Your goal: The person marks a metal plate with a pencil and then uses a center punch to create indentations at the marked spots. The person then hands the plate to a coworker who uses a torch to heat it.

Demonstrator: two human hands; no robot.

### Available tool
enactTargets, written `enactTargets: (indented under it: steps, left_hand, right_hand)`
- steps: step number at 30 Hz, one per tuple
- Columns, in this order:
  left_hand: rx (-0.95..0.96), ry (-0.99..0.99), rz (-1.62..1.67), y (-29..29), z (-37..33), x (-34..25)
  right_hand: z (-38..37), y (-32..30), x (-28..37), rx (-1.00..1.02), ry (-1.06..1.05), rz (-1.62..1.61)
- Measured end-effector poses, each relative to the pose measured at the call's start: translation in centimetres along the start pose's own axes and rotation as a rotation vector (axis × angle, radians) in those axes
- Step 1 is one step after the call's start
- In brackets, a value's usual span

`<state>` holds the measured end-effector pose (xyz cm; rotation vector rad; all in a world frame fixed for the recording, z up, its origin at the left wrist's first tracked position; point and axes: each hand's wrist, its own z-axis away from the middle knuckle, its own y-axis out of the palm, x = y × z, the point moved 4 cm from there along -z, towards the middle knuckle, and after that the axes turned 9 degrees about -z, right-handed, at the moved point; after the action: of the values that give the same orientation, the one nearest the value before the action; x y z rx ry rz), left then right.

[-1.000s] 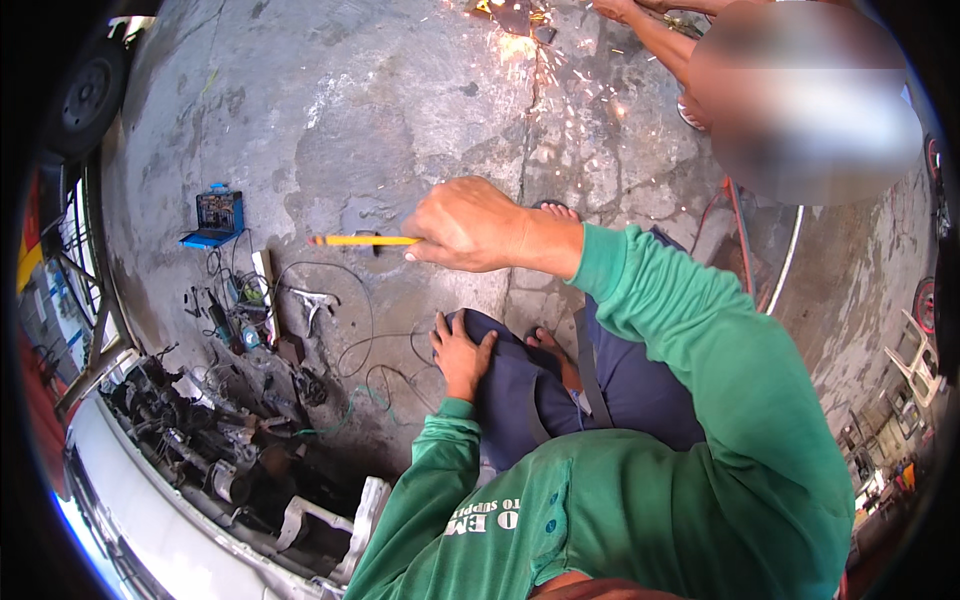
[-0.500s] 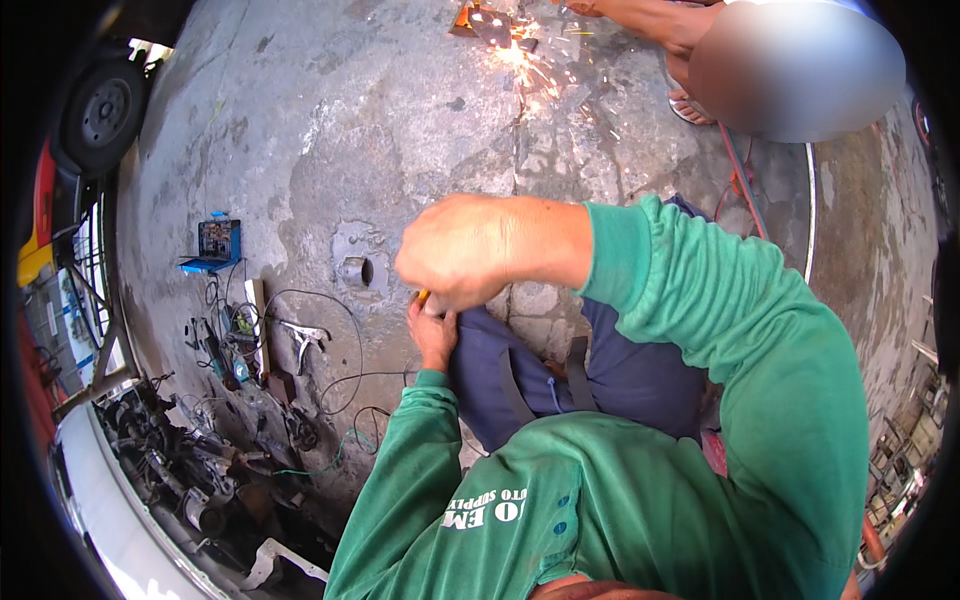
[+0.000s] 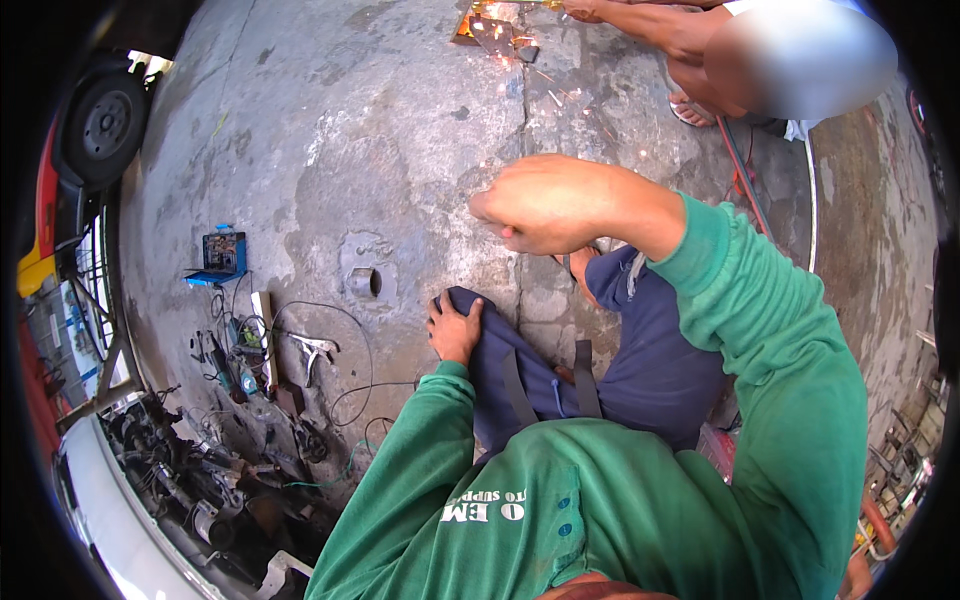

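My left hand (image 3: 455, 328) lies on my left knee, its fingers spread over the dark blue trouser cloth (image 3: 500, 340). My right hand (image 3: 540, 205) is held out over the floor in front of my knees. Its fingers curl under, and what they hold, if anything, is hidden. A short piece of metal pipe (image 3: 362, 283) juts from a rough grey patch of the floor, ahead and left of my left hand.
A co-worker's arm (image 3: 640, 25) reaches toward glowing metal (image 3: 490, 35) that throws sparks. On the left are a blue case (image 3: 218, 258), locking pliers (image 3: 314, 347), looping black cable (image 3: 365, 345) and piled metal parts (image 3: 200, 500). A wheel (image 3: 105, 125) stands farther left.
My hands have come apart. The right has moved away to the right, and the left has settled on my knee. The yellow-orange bit between them has gone from sight. The sparks have shrunk.
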<state>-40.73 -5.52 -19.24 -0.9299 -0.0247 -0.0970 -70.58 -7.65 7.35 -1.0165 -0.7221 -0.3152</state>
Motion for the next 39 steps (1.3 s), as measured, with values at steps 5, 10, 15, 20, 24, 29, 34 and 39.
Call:
enactTargets:
  steps: [5, 10, 15, 20, 24, 29, 34, 39]
  left_hand:
    - [0.006, 0.0, 0.015, 0.0, -1.1, 0.1]
    - [-0.002, 0.017, 0.028, 0.5, -1.8, 0.8]
    - [-0.007, -0.005, 0.018, 0.4, -1.6, 0.6]
    - [-0.011, -0.012, 0.027, 0.3, -1.5, 0.7]
    - [-0.013, -0.005, 0.045, 0.3, -1.4, 0.7]
    - [-0.024, 0.006, 0.043, 0.4, -1.4, 0.7]
    - [-0.028, 0.006, 0.034, 0.5, -1.3, 0.6]
    - [-0.037, 0.002, 0.027, 0.5, -1.2, 0.7]
  right_hand:
    - [0.3, 0.0, -1.2, 0.068, -0.02, 0.02]
    - [-0.1, -0.5, -0.6, 0.182, 0.003, 0.015]
    - [-0.1, -0.3, -0.4, 0.186, 0.002, 0.006]
    - [0.8, 0.0, -0.4, 0.159, 0.001, 0.0]
    - [1.5, -0.1, 0.0, 0.145, -0.013, -0.004]
    - [2.2, 0.0, 0.3, 0.135, -0.013, -0.008]
    - [2.8, 0.2, 0.0, 0.143, -0.008, 0.0]
    - [3.1, 0.1, 0.3, 0.167, -0.016, -0.021]
